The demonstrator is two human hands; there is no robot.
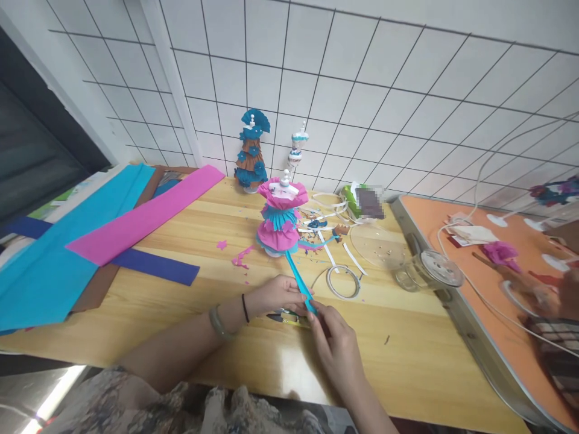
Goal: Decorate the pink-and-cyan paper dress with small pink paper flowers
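A turquoise crepe paper strip (297,272) runs between my hands above the wooden table. My left hand (279,294) pinches its left side, and my right hand (335,339) grips its lower end. The strip's far end reaches the foot of a pink and turquoise tiered paper figure (279,237), and I cannot tell whether it is joined there. Partly hidden under my hands lies a dark and yellow tool (287,317), perhaps scissors. Right of my hands is a roll of tape (344,282).
Behind stand a blue and brown paper figure (251,158) and a white ornament (295,150). Crepe paper sheets (149,211) cover the left. Paper scraps (242,258) lie about. At right are a clear plastic cup (409,277) and an orange table (456,211), with another person's arm beside it.
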